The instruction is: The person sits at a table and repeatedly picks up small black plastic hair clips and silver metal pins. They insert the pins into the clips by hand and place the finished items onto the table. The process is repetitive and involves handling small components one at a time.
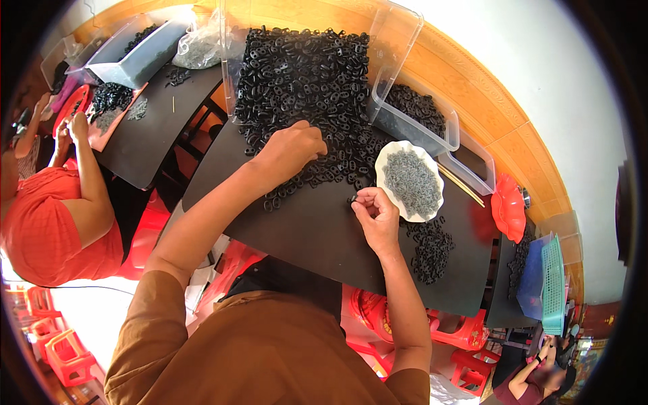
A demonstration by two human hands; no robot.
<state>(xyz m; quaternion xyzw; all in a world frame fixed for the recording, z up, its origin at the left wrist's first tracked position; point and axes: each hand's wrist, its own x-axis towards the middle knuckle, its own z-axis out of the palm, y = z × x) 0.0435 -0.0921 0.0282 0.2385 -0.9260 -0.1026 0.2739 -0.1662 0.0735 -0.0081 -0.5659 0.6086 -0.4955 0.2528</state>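
Right hand (375, 214) pinching small black plastic piece (352, 200), left hand (291, 150) loosely curled on glossy black pile (304, 81)

The left hand (291, 147) lies palm-down on the near edge of a big heap of black plastic links (304, 88) spread over a black board (324, 229). Just right of that heap sits a white scalloped dish (388, 156) of small grey metal bits. The right hand (373, 212), touching the dish's near-left rim, pinches one small black piece (352, 199). A smaller pile of links (432, 246) lies below the dish.
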